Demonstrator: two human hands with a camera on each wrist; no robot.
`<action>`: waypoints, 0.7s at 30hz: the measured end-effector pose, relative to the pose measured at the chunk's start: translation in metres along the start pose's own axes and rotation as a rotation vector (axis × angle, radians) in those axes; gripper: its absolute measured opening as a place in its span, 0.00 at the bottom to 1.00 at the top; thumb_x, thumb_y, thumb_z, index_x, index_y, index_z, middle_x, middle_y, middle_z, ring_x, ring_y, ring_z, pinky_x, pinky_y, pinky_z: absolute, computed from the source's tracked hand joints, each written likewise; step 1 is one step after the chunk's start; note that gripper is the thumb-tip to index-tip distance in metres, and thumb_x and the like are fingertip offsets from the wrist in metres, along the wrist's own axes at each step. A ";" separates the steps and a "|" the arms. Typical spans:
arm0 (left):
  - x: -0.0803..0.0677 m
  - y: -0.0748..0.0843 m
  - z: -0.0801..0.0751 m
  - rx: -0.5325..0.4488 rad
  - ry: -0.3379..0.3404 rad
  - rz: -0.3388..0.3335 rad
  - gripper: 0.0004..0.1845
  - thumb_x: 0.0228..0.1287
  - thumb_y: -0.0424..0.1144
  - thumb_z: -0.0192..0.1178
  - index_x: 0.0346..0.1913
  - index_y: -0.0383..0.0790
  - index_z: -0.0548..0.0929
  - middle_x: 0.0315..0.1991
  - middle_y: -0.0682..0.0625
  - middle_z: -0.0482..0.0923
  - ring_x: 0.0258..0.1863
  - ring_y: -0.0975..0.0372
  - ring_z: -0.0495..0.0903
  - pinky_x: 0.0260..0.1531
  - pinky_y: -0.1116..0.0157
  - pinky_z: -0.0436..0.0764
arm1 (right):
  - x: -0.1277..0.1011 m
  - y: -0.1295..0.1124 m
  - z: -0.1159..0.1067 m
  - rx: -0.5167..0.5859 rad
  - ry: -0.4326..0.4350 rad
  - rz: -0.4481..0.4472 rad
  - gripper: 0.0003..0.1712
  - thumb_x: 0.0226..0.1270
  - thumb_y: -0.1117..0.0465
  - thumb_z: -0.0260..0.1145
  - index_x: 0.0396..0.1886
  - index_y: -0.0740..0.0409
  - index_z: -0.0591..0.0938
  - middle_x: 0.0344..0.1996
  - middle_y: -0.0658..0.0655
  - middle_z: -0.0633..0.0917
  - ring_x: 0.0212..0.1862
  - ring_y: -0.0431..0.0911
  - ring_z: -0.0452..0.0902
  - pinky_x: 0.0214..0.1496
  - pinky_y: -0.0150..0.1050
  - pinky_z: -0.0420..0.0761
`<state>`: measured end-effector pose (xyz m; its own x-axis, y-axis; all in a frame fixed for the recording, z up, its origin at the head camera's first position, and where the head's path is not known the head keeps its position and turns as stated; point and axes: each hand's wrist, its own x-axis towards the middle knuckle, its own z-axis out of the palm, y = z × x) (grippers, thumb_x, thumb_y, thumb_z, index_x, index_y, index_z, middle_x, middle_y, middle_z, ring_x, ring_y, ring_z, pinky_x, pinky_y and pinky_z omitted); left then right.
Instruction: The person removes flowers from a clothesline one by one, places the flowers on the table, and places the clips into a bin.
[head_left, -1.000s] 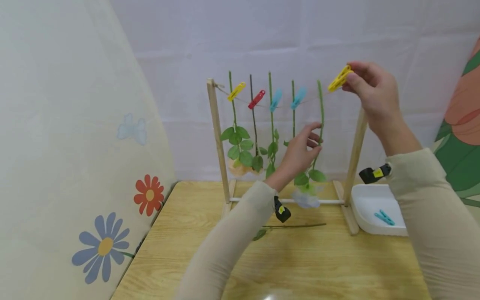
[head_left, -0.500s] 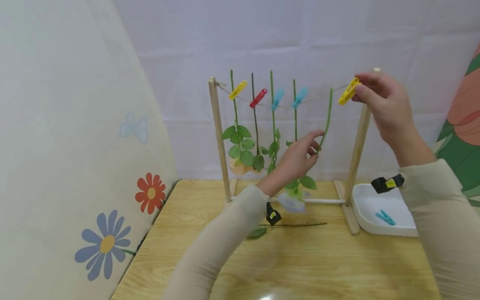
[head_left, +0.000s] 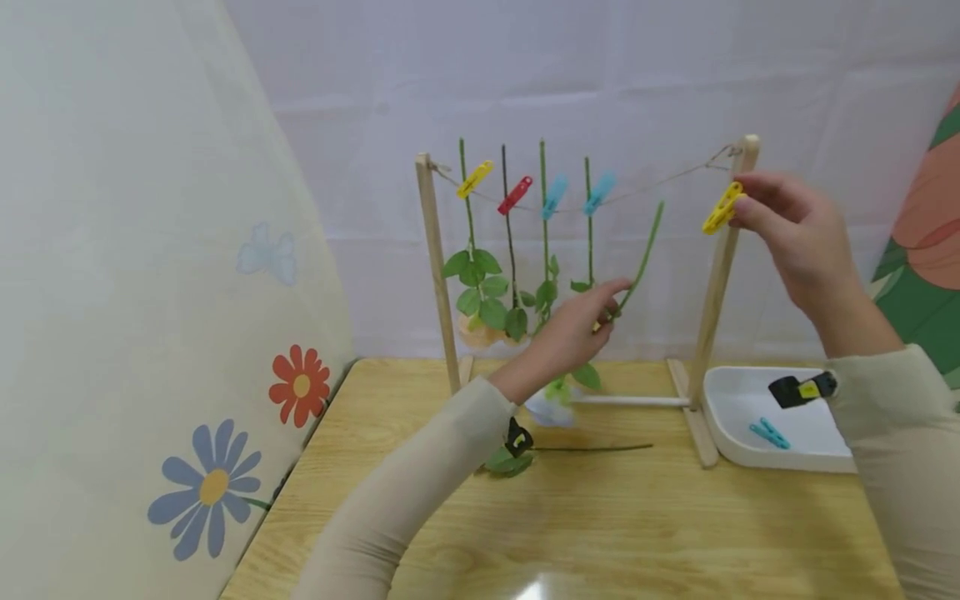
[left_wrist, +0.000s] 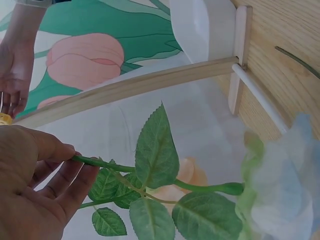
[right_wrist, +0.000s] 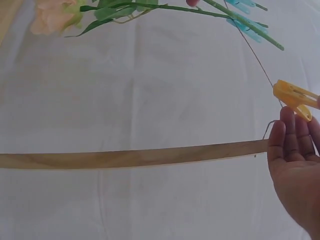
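Left to right along the wooden rack (head_left: 715, 308): four clipped stems (head_left: 545, 237) hang head-down from its string (head_left: 672, 177). Before the rack's middle, a person's left hand (head_left: 575, 328) pinches a pale flower (left_wrist: 280, 185) by its stem, the bare tip tilted below the string. Beside the rack's right post, the right hand (head_left: 798, 242) pinches a yellow clothespin (head_left: 723, 208). The low hold could let the tip swing wide of the slack string; a tug there might jostle the clipped stems.
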<state>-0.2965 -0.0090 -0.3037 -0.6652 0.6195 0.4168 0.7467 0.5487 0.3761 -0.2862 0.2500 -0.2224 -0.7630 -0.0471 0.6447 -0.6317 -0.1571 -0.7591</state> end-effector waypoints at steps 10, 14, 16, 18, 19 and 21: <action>-0.009 0.001 -0.003 0.121 -0.097 0.030 0.32 0.64 0.28 0.53 0.70 0.45 0.59 0.48 0.49 0.79 0.46 0.63 0.78 0.44 0.73 0.78 | -0.013 0.004 -0.015 -0.031 -0.024 0.027 0.20 0.63 0.72 0.59 0.55 0.74 0.73 0.43 0.59 0.80 0.43 0.46 0.75 0.44 0.28 0.79; -0.014 0.002 -0.004 0.140 -0.126 0.015 0.34 0.63 0.27 0.53 0.71 0.46 0.57 0.49 0.50 0.79 0.45 0.63 0.78 0.44 0.73 0.77 | -0.019 0.006 -0.020 -0.025 -0.029 0.043 0.20 0.63 0.72 0.59 0.55 0.76 0.72 0.42 0.60 0.80 0.42 0.46 0.75 0.44 0.28 0.79; -0.017 0.002 -0.005 0.142 -0.130 0.014 0.35 0.63 0.26 0.53 0.71 0.46 0.56 0.49 0.50 0.78 0.45 0.63 0.78 0.43 0.73 0.77 | -0.022 0.007 -0.021 -0.024 -0.024 0.058 0.20 0.63 0.72 0.59 0.54 0.75 0.73 0.41 0.59 0.80 0.41 0.46 0.76 0.43 0.28 0.79; -0.021 0.002 -0.005 0.141 -0.134 0.013 0.36 0.62 0.26 0.54 0.72 0.46 0.56 0.49 0.49 0.78 0.45 0.63 0.78 0.44 0.73 0.77 | -0.026 0.010 -0.023 -0.006 -0.021 0.073 0.19 0.63 0.73 0.59 0.54 0.76 0.73 0.40 0.59 0.80 0.41 0.46 0.76 0.43 0.28 0.80; -0.022 0.002 -0.005 0.148 -0.137 0.015 0.35 0.63 0.26 0.53 0.72 0.46 0.56 0.49 0.49 0.78 0.46 0.62 0.78 0.44 0.73 0.78 | -0.028 0.011 -0.024 0.001 -0.017 0.084 0.19 0.63 0.73 0.59 0.54 0.76 0.73 0.40 0.59 0.80 0.40 0.46 0.76 0.43 0.28 0.80; -0.026 0.002 -0.004 0.163 -0.143 0.020 0.35 0.63 0.26 0.53 0.71 0.47 0.56 0.50 0.49 0.78 0.45 0.62 0.78 0.43 0.72 0.78 | -0.031 0.014 -0.025 0.004 -0.013 0.103 0.19 0.62 0.73 0.60 0.53 0.75 0.73 0.39 0.58 0.81 0.40 0.45 0.77 0.42 0.28 0.80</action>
<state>-0.2775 -0.0260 -0.3102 -0.6512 0.6986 0.2965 0.7585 0.6114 0.2255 -0.2749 0.2735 -0.2554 -0.8223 -0.0757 0.5641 -0.5491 -0.1551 -0.8212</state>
